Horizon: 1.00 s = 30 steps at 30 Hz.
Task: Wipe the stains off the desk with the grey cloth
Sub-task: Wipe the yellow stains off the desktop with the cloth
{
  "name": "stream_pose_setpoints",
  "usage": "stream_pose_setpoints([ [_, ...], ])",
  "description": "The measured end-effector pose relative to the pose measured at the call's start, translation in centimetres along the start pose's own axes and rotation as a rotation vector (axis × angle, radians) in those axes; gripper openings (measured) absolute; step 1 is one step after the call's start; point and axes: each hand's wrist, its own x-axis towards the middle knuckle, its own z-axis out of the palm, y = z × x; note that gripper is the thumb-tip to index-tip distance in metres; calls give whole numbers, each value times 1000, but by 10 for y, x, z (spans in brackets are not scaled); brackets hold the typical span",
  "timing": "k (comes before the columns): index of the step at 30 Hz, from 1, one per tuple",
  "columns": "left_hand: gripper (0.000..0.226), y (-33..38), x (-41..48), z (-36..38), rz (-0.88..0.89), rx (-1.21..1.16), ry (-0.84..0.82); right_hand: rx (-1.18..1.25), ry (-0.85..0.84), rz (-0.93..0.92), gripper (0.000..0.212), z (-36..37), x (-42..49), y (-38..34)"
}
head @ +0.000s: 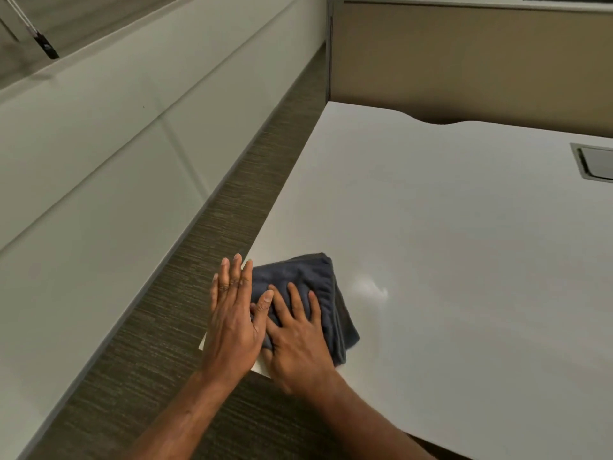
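Note:
A folded grey cloth (318,287) lies on the white desk (447,244) near its front left corner. My right hand (298,340) presses flat on the cloth with fingers spread. My left hand (234,313) is flat and open at the desk's left edge, its thumb touching the cloth's left side and my right hand. A faint pale smear (371,288) shows on the desk just right of the cloth.
A metal cable hatch (595,161) is set into the desk at the far right. A beige partition (464,61) stands behind the desk. Striped carpet (205,244) runs along the left, bounded by a white wall panel (99,161).

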Motion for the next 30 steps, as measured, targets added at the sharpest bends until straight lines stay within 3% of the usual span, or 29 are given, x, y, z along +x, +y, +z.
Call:
stream_pose_setpoints([
  [3,79,8,-7,3,-11,-22,-3,-24,21,96,63,2,-50,11],
  [7,74,15,-16,4,-23,6,-14,-126,100,370,67,-14,-101,54],
  [13,73,18,-23,0,-34,10,-3,-71,159,599,69,-34,-77,91],
  [30,74,25,-11,30,11,9,-49,-75,198,572,67,-44,12,125],
])
